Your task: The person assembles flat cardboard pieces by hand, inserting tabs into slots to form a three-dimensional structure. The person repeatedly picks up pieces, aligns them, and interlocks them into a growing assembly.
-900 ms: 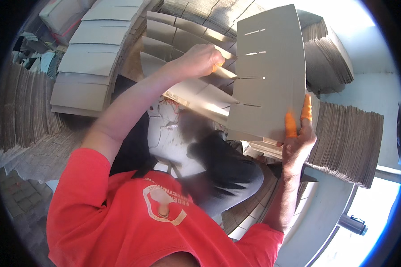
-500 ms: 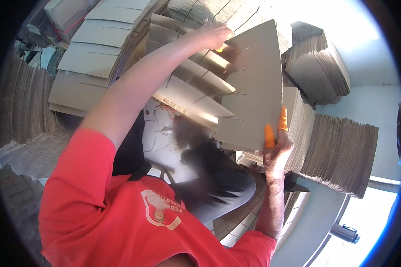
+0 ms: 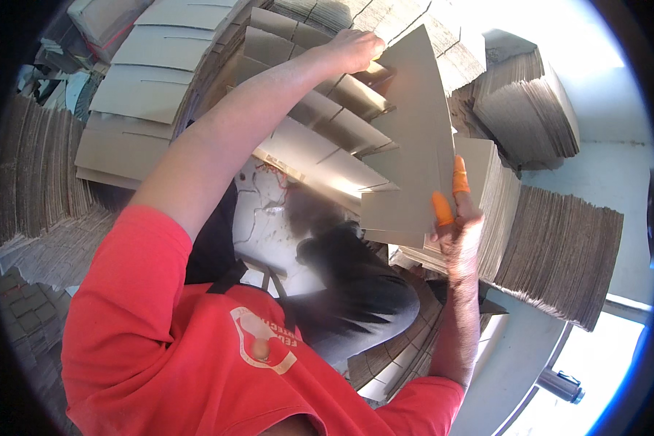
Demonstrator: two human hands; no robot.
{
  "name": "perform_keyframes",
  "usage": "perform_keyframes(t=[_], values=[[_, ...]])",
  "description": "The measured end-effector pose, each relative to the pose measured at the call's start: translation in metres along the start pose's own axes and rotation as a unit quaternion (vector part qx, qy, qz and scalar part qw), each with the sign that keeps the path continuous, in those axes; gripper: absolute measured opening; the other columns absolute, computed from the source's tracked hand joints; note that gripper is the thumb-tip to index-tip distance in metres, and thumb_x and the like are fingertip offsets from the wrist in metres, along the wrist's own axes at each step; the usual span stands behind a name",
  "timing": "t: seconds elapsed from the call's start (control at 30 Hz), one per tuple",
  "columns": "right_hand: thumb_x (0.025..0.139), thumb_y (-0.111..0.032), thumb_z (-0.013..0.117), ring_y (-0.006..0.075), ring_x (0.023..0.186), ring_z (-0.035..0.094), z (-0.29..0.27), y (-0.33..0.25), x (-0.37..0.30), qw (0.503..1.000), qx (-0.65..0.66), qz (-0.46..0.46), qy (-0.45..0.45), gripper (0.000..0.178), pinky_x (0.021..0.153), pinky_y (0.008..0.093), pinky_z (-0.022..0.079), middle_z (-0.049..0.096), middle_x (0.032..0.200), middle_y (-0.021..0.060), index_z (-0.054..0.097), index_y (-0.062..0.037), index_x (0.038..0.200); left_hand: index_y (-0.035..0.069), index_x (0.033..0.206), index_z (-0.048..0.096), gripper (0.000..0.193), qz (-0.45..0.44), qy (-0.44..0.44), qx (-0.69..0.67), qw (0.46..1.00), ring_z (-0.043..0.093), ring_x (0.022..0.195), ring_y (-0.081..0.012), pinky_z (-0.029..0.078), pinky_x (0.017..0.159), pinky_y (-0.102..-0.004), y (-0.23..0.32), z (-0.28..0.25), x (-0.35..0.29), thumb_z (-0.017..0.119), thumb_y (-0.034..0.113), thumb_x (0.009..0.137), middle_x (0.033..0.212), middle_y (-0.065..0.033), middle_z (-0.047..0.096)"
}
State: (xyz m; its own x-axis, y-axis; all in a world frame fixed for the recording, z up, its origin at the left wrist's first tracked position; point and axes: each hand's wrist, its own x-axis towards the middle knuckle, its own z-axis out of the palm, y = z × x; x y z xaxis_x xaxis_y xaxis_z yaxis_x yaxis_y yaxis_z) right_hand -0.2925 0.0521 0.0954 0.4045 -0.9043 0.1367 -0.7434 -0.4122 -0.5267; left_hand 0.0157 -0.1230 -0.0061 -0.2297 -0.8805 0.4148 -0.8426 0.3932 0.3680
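Several slotted cardboard strips (image 3: 334, 149) stand in a row, their right ends against a wide cardboard sheet (image 3: 418, 134) that stands tilted across them. My right hand (image 3: 461, 218) grips the sheet's near right edge, with orange finger covers on the thumb and a finger. At the far end, my left hand (image 3: 357, 52) is closed at the farther strips beside the sheet. An orange cover shows on one of its fingers. Its fingertips are partly hidden, but it appears to pinch a strip there.
Slotted cardboard pieces (image 3: 149, 91) lie overlapped at the left. Upright cardboard stacks (image 3: 559, 251) stand at the right, with another stack (image 3: 523, 102) behind. More bundled cardboard (image 3: 40, 163) stands far left. My bent leg (image 3: 363, 309) is below the strips.
The sheet's upper corner has tipped left, and its slots, visible before, no longer show where the strips meet it. My right hand has shifted slightly up and right.
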Motion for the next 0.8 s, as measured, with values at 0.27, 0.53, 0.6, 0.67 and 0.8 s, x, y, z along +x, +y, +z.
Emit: perform_keyframes(t=[0.27, 0.53, 0.6, 0.67, 0.8], values=[[0.082, 0.01, 0.055, 0.0137, 0.07, 0.061, 0.004, -0.014, 0.024, 0.998, -0.013, -0.016, -0.063, 0.055, 0.051, 0.0248, 0.049, 0.066, 0.088, 0.0105, 0.049, -0.0025, 0.136, 0.002, 0.09, 0.064, 0.015, -0.033, -0.028, -0.007, 0.999, 0.066, 0.092, -0.0362, 0.053, 0.076, -0.0463, 0.002, -0.003, 0.002, 0.056, -0.002, 0.078, 0.09, -0.018, 0.068], [0.069, 0.022, 0.044, 0.0159, 0.067, 0.064, -0.007, -0.044, 0.033, 0.988, 0.048, 0.107, -0.102, 0.082, 0.059, 0.028, 0.051, 0.067, 0.082, 0.0121, 0.043, -0.008, 0.145, 0.002, 0.085, 0.064, 0.019, 0.023, -0.043, 0.044, 0.998, 0.068, 0.085, -0.0358, 0.054, 0.074, -0.0471, 0.07, -0.061, -0.032, 0.071, 0.02, 0.081, 0.083, -0.0204, 0.066], [0.068, 0.022, 0.045, 0.0129, 0.061, 0.06, -0.001, -0.024, 0.026, 0.995, 0.059, 0.052, -0.059, 0.082, 0.055, 0.0284, 0.05, 0.066, 0.081, 0.0093, 0.043, -0.0077, 0.145, 0.002, 0.08, 0.064, 0.017, 0.05, -0.177, -0.005, 0.983, 0.068, 0.079, -0.0341, 0.055, 0.072, -0.0458, 0.111, -0.083, -0.067, 0.07, 0.018, 0.081, 0.073, -0.0187, 0.064], [0.069, 0.021, 0.046, 0.0134, 0.061, 0.059, 0.003, -0.023, 0.027, 0.997, 0.071, 0.018, -0.036, 0.081, 0.055, 0.0284, 0.05, 0.066, 0.081, 0.009, 0.044, -0.0069, 0.144, 0.002, 0.073, 0.063, 0.013, 0.113, -0.236, 0.019, 0.965, 0.067, 0.073, -0.036, 0.054, 0.066, -0.0464, 0.118, -0.066, -0.096, 0.068, 0.012, 0.078, 0.066, -0.0161, 0.061], [0.075, 0.015, 0.055, 0.0144, 0.066, 0.061, 0.002, -0.035, 0.034, 0.998, 0.032, 0.006, -0.045, 0.075, 0.059, 0.0288, 0.051, 0.067, 0.091, 0.0111, 0.041, -0.006, 0.146, 0.002, 0.066, 0.059, 0.009, 0.12, -0.129, -0.078, 0.981, 0.065, 0.071, -0.0379, 0.05, 0.061, -0.0486, 0.108, -0.018, -0.122, 0.066, 0.005, 0.072, 0.065, -0.0166, 0.061]])
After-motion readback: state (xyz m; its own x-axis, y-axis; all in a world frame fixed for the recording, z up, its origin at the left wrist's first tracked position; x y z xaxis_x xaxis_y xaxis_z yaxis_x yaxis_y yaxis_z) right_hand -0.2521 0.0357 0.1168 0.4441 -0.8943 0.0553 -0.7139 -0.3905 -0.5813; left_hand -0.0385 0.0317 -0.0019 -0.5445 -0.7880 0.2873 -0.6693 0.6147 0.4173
